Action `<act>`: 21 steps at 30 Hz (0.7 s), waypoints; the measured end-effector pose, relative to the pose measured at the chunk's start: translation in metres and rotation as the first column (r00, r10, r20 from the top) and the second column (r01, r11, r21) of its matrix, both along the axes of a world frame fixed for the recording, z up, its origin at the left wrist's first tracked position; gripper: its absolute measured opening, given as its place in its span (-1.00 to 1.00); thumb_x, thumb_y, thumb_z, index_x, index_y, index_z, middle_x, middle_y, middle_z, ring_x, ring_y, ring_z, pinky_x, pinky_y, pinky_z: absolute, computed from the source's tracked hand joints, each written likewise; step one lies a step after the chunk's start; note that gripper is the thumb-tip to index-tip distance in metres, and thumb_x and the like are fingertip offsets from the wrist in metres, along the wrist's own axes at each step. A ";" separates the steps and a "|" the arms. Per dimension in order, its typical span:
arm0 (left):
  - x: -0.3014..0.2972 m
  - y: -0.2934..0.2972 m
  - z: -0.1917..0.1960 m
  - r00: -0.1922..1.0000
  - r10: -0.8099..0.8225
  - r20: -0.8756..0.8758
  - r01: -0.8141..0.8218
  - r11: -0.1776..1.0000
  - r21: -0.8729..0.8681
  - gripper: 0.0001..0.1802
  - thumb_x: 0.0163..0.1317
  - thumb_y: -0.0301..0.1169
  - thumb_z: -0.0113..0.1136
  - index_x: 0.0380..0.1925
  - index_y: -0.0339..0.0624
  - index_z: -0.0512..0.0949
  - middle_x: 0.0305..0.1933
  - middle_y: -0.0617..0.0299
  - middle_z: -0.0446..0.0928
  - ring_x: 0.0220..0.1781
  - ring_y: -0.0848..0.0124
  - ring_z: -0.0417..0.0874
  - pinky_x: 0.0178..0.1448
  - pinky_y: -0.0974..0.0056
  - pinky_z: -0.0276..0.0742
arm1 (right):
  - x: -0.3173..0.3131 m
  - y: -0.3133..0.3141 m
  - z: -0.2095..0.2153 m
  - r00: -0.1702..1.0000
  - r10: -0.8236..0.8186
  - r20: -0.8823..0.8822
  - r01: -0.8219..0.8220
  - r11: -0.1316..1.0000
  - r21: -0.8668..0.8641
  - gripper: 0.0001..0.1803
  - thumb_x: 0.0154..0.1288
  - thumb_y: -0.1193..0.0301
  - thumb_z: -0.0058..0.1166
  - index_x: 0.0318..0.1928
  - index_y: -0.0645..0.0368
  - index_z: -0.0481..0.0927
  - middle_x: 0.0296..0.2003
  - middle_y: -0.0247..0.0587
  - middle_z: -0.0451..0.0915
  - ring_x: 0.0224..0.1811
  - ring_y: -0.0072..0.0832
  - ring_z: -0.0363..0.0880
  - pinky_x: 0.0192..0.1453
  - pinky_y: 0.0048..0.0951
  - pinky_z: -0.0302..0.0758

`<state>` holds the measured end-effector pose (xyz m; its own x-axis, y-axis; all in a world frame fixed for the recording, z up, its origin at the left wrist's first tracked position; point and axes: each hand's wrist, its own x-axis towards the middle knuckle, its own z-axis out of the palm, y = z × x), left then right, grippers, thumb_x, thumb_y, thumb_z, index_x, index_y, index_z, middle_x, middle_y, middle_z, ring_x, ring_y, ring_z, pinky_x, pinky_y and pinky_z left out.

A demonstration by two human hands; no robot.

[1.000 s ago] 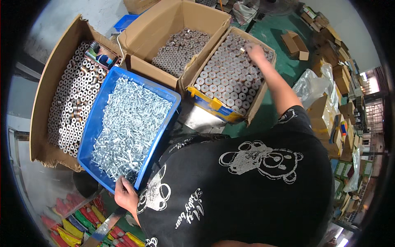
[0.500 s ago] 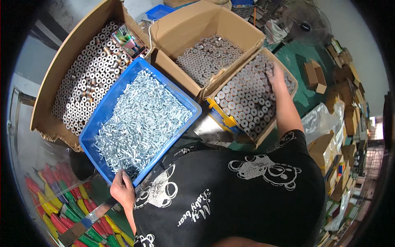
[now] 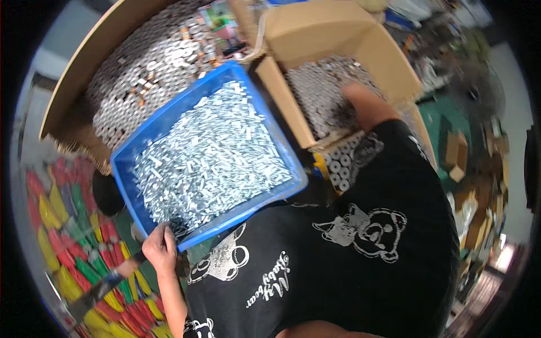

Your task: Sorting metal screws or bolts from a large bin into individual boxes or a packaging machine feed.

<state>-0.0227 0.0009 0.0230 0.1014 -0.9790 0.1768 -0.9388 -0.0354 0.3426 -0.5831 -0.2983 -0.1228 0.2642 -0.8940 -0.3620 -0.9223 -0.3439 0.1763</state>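
Note:
A blue plastic tub [image 3: 301, 174] stands in front of me, heaped with small shiny metal pins [image 3: 214, 163] whose exact kind is too small to tell. At its near left corner my left hand [image 3: 162, 248] is closed over the rim. My right hand [image 3: 360, 101], smeared by motion, reaches into the middle cardboard box [image 3: 338, 28] and is over the small round grey parts [image 3: 315, 93] there. Its fingers are hidden or blurred. Nearer to me, partly covered by my right sleeve, lie larger round parts with centre holes [image 3: 340, 166].
Left of the tub, a big curved cardboard box [image 3: 70, 84] holds many round parts with holes. Red, yellow and green bundles [image 3: 84, 248] lie at lower left beside a metal bar [image 3: 107, 284]. A fan [image 3: 473, 93] and a small open carton [image 3: 455, 155] stand at the right.
My right hand has moved left and away from the nearer box of larger round parts into the middle box. The view has shifted. My left hand stays at the tub's corner.

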 end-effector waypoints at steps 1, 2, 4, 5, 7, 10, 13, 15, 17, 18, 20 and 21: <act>-0.002 -0.007 0.003 1.000 0.007 -0.014 -0.006 0.999 0.042 -0.87 0.17 -0.46 0.15 -0.36 -0.29 0.63 -0.49 -0.01 0.59 -0.47 0.12 0.64 -0.30 0.18 0.53 | -0.011 0.017 0.008 1.000 0.019 0.009 -0.019 1.000 -0.017 -0.59 0.07 0.54 0.07 0.00 0.17 0.61 0.05 0.05 0.55 0.17 -0.06 0.49 0.24 -0.19 0.43; -0.003 -0.013 0.003 1.000 -0.003 -0.014 0.004 0.999 0.052 -0.87 0.15 -0.45 0.16 -0.37 -0.27 0.64 -0.49 -0.01 0.59 -0.46 0.10 0.65 -0.30 0.16 0.54 | -0.030 0.021 0.006 0.996 -0.031 0.080 0.025 0.997 0.074 -0.55 -0.21 0.53 0.22 -0.14 0.14 0.64 -0.06 0.04 0.58 0.12 -0.08 0.51 0.18 -0.24 0.44; -0.008 -0.026 0.007 0.997 -0.079 -0.017 0.079 0.997 0.001 -0.88 0.13 -0.46 0.18 -0.40 -0.26 0.64 -0.49 0.00 0.60 -0.46 0.10 0.65 -0.31 0.16 0.54 | -0.026 -0.046 -0.053 0.985 -0.046 0.168 0.019 0.988 0.155 -0.48 -0.49 0.52 0.37 -0.27 0.10 0.66 -0.17 0.02 0.61 0.07 -0.10 0.53 0.12 -0.30 0.44; -0.004 -0.023 0.006 0.997 -0.073 -0.032 0.072 0.997 -0.018 -0.89 0.12 -0.46 0.18 -0.41 -0.25 0.64 -0.49 0.01 0.60 -0.46 0.10 0.65 -0.32 0.15 0.54 | -0.126 -0.015 -0.106 0.987 -0.139 0.083 0.137 0.990 0.029 -0.60 0.05 0.52 0.11 -0.02 0.15 0.63 0.05 0.09 0.56 0.15 -0.03 0.50 0.25 -0.18 0.41; 0.001 -0.021 0.001 0.994 -0.081 -0.075 0.076 0.995 -0.065 -0.92 0.08 -0.47 0.20 -0.45 -0.24 0.63 -0.50 0.01 0.60 -0.48 0.10 0.65 -0.35 0.15 0.54 | -0.127 -0.050 -0.130 0.836 -0.549 0.020 0.544 0.832 0.103 -0.65 0.09 0.47 0.13 -0.05 0.18 0.65 0.04 0.05 0.58 0.12 -0.04 0.53 0.20 -0.18 0.44; -0.002 -0.015 0.009 0.997 -0.072 -0.041 0.070 0.996 -0.058 -0.91 0.07 -0.47 0.21 -0.43 -0.23 0.64 -0.51 0.02 0.59 -0.47 0.10 0.64 -0.37 0.14 0.54 | -0.085 -0.087 -0.084 0.917 -0.124 -0.379 0.288 0.862 0.417 -0.69 0.16 0.31 0.20 -0.11 0.19 0.67 -0.03 0.04 0.63 -0.13 -0.16 0.65 -0.14 -0.16 0.57; -0.005 -0.011 0.015 0.999 -0.045 -0.017 0.044 0.997 -0.057 -0.92 0.08 -0.44 0.20 -0.46 -0.19 0.62 -0.56 0.03 0.55 -0.50 0.08 0.62 -0.39 0.11 0.52 | -0.021 -0.061 0.048 0.210 -0.755 0.621 0.171 0.654 0.737 -0.68 0.27 0.19 0.16 -0.15 0.19 0.62 -0.30 -0.23 0.60 -0.54 -0.61 0.41 -0.58 -0.53 0.29; 0.001 -0.008 0.011 0.997 -0.064 -0.047 0.060 0.995 -0.080 -0.93 0.07 -0.42 0.19 -0.50 -0.16 0.59 -0.59 0.03 0.52 -0.52 0.06 0.58 -0.42 0.07 0.48 | 0.053 -0.041 0.130 -0.027 -0.603 0.798 0.009 0.798 0.603 -0.68 0.32 0.18 0.12 -0.13 0.19 0.58 -0.38 -0.40 0.51 -0.62 -0.75 0.24 -0.62 -0.67 0.12; 0.005 -0.010 0.008 0.994 -0.100 -0.052 0.095 0.992 -0.088 -0.93 0.07 -0.42 0.19 -0.51 -0.16 0.59 -0.60 0.02 0.51 -0.52 0.05 0.58 -0.43 0.06 0.48 | 0.110 -0.062 0.174 0.056 -0.472 0.880 -0.030 0.880 0.474 -0.67 0.34 0.17 0.11 -0.09 0.16 0.58 -0.36 -0.45 0.47 -0.61 -0.76 0.22 -0.63 -0.70 0.07; 0.006 -0.011 0.008 0.993 -0.113 -0.044 0.110 0.991 -0.070 -0.93 0.07 -0.42 0.19 -0.51 -0.17 0.58 -0.60 0.02 0.51 -0.53 0.05 0.57 -0.44 0.05 0.47 | 0.153 -0.075 0.187 0.136 -0.363 0.922 0.048 0.932 0.360 -0.65 0.33 0.15 0.12 -0.04 0.14 0.59 -0.38 -0.48 0.46 -0.54 -0.77 0.26 -0.59 -0.65 0.12; 0.006 -0.010 0.008 0.989 -0.134 -0.067 0.123 0.983 -0.138 -0.88 0.08 -0.42 0.17 -0.58 -0.18 0.53 -0.62 0.00 0.48 -0.54 0.03 0.56 -0.46 0.02 0.45 | 0.246 -0.089 0.215 0.299 0.198 0.933 -0.073 0.980 -0.185 -0.65 0.38 0.20 0.05 -0.03 0.21 0.58 -0.30 -0.33 0.60 -0.39 -0.60 0.52 -0.34 -0.52 0.47; 0.008 -0.010 0.008 0.986 -0.149 -0.072 0.138 0.981 -0.137 -0.86 0.09 -0.41 0.17 -0.60 -0.18 0.51 -0.63 0.00 0.47 -0.55 0.02 0.56 -0.46 0.01 0.44 | 0.273 -0.120 0.206 0.444 0.416 0.794 -0.064 0.898 -0.435 -0.59 0.33 0.24 0.07 0.10 0.19 0.53 -0.03 -0.11 0.62 -0.02 -0.33 0.60 0.05 -0.35 0.50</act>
<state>-0.0151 -0.0090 0.0310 -0.0195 -0.9533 0.3015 -0.8996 0.1483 0.4107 -0.3097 -0.4183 0.0836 0.4978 -0.7446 0.4448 -0.5450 -0.6675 -0.5074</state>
